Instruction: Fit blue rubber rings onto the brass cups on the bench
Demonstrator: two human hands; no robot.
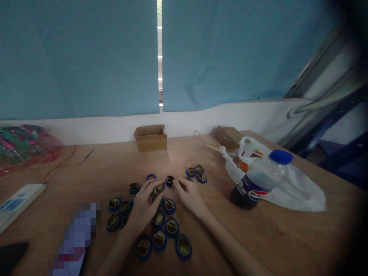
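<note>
Several round pin badges with blue rims and brassy pin backs lie on the wooden table, most of them with the pin side up, such as this badge (172, 227). My left hand (145, 203) is bent around another badge (158, 188), which shows between its thumb and forefinger. My right hand (188, 193) pinches with thumb and forefinger at the right edge of a dark-backed badge (169, 181). Its fingertips partly cover that edge. Behind the right hand, one more badge (189, 178) is half hidden. A bare blue ring (151, 177) lies beyond my left fingers.
Three badges (201, 177) lie apart on the right. A cola bottle (260, 180) and a white plastic bag (299, 191) stand further right. An open cardboard box (151, 138) is by the wall. At left are a white box (21, 203) and a bag of colourful items (25, 145).
</note>
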